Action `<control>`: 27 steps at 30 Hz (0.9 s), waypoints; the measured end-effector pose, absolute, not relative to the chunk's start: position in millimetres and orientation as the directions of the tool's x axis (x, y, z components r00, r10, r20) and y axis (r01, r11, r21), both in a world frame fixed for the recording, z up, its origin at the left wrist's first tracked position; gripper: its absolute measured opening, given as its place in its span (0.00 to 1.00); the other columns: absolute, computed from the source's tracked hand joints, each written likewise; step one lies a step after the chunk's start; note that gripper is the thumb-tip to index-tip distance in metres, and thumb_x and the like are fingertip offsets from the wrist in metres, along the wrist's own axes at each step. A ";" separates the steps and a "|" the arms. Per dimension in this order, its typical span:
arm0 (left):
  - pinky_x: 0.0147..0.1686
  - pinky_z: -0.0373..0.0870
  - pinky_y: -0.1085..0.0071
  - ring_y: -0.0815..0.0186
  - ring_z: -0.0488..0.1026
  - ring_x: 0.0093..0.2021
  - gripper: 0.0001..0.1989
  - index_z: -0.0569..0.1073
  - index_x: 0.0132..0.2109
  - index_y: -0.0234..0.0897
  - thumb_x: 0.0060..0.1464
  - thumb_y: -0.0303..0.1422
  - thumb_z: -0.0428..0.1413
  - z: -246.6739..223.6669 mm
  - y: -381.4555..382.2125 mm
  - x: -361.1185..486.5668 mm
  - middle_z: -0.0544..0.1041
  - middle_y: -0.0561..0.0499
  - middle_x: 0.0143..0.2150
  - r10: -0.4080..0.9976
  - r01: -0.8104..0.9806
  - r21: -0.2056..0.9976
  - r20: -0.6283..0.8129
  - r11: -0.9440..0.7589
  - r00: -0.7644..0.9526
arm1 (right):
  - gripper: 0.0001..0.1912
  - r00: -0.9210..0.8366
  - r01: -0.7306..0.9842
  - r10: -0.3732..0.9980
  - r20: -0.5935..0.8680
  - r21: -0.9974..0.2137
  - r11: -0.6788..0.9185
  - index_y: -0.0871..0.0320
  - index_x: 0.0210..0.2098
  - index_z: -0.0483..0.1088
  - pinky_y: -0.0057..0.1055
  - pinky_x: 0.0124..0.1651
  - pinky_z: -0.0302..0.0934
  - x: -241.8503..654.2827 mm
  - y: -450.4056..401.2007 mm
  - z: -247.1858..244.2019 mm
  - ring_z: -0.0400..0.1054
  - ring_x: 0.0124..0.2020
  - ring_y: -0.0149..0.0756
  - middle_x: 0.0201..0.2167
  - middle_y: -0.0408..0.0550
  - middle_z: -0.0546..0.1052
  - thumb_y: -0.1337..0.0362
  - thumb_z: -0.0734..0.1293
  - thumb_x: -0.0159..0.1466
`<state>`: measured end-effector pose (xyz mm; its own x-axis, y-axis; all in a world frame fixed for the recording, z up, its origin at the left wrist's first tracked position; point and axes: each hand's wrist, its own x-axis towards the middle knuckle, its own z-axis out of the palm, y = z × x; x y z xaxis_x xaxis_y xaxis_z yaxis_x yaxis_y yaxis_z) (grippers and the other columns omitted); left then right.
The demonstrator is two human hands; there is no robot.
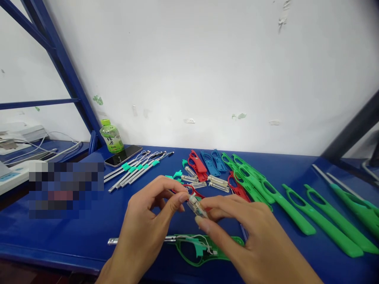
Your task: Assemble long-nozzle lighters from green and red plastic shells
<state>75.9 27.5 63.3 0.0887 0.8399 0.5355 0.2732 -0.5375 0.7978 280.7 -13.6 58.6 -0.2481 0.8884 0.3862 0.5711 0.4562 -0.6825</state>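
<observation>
Between my hands is a small clear plastic lighter fuel tank point(197, 208) with a pale fitting at its upper end, held tilted. My right hand point(239, 225) grips its lower body between thumb and fingers. The thumb and forefinger of my left hand point(156, 213) are pinched together at the fitting end. Below them on the table lies an open green lighter handle half point(194, 260), with a metal tube point(114, 241), a thin white wire and a teal trigger piece point(199, 247) in it. My left wrist and right hand cover parts of this assembly.
On the blue table point(89, 225) are metal tubes with teal pieces point(133, 171), clear tanks point(218, 183), red point(197, 163), blue point(210, 162) and green handle parts point(291, 209). A phone point(122, 156) and green bottle point(111, 136) stand at the back left, near the white wall.
</observation>
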 end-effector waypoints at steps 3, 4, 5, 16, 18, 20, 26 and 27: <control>0.27 0.73 0.80 0.72 0.79 0.27 0.09 0.80 0.34 0.42 0.65 0.31 0.63 60.4 26.1 74.1 0.81 0.58 0.30 0.797 0.333 0.735 0.595 -0.591 0.102 | 0.07 -0.278 0.553 0.866 0.416 -0.668 0.499 0.45 0.46 0.81 0.33 0.48 0.71 281.8 -13.7 60.2 0.80 0.37 0.35 0.35 0.35 0.87 0.62 0.69 0.76; 0.27 0.72 0.81 0.73 0.78 0.27 0.09 0.80 0.34 0.43 0.66 0.31 0.63 59.7 25.5 73.9 0.81 0.59 0.30 0.775 0.358 0.703 0.624 -0.614 0.104 | 0.07 -0.285 0.551 0.863 0.418 -0.665 0.504 0.45 0.45 0.81 0.34 0.50 0.71 282.2 -13.8 61.0 0.80 0.36 0.34 0.35 0.34 0.87 0.62 0.69 0.76; 0.27 0.71 0.82 0.73 0.78 0.28 0.09 0.80 0.34 0.43 0.66 0.30 0.63 59.1 24.8 73.9 0.81 0.59 0.30 0.749 0.382 0.669 0.655 -0.638 0.103 | 0.07 -0.287 0.555 0.863 0.415 -0.663 0.503 0.45 0.45 0.81 0.34 0.52 0.72 282.3 -13.9 61.8 0.80 0.36 0.34 0.34 0.33 0.86 0.62 0.69 0.76; 0.33 0.73 0.76 0.69 0.78 0.33 0.10 0.77 0.39 0.44 0.68 0.23 0.61 62.9 13.9 67.4 0.81 0.57 0.34 0.627 0.493 0.496 0.766 -0.715 0.140 | 0.09 -0.368 0.566 0.787 0.495 -0.552 0.612 0.44 0.48 0.82 0.38 0.55 0.77 276.9 -15.1 57.1 0.85 0.38 0.42 0.38 0.39 0.89 0.61 0.69 0.77; 0.33 0.73 0.75 0.69 0.78 0.33 0.11 0.77 0.38 0.44 0.68 0.23 0.60 61.9 11.5 66.9 0.81 0.57 0.34 0.640 0.510 0.502 0.757 -0.699 0.132 | 0.09 -0.394 0.555 0.770 0.502 -0.538 0.634 0.44 0.51 0.82 0.37 0.57 0.76 276.6 -13.4 53.7 0.85 0.39 0.41 0.36 0.38 0.88 0.61 0.68 0.78; 0.32 0.73 0.75 0.69 0.77 0.32 0.11 0.77 0.38 0.45 0.68 0.23 0.60 60.2 9.8 67.4 0.80 0.58 0.33 0.639 0.507 0.512 0.761 -0.694 0.107 | 0.09 -0.413 0.544 0.769 0.489 -0.545 0.638 0.44 0.51 0.81 0.35 0.57 0.75 275.8 -11.3 51.3 0.86 0.39 0.40 0.34 0.37 0.87 0.61 0.68 0.78; 0.32 0.74 0.73 0.66 0.79 0.32 0.11 0.79 0.37 0.45 0.68 0.25 0.61 58.8 8.3 69.9 0.82 0.56 0.33 0.639 0.495 0.535 0.768 -0.684 0.052 | 0.06 -0.404 0.491 0.770 0.493 -0.593 0.638 0.46 0.46 0.80 0.32 0.59 0.73 272.1 -9.2 52.5 0.84 0.37 0.37 0.34 0.35 0.87 0.63 0.69 0.77; 0.31 0.74 0.73 0.66 0.79 0.32 0.10 0.80 0.37 0.46 0.68 0.26 0.63 59.5 8.8 70.1 0.82 0.56 0.33 0.645 0.494 0.542 0.762 -0.680 0.052 | 0.07 -0.396 0.505 0.779 0.486 -0.594 0.627 0.46 0.47 0.80 0.33 0.60 0.72 273.5 -9.5 54.0 0.84 0.39 0.37 0.36 0.35 0.87 0.63 0.69 0.78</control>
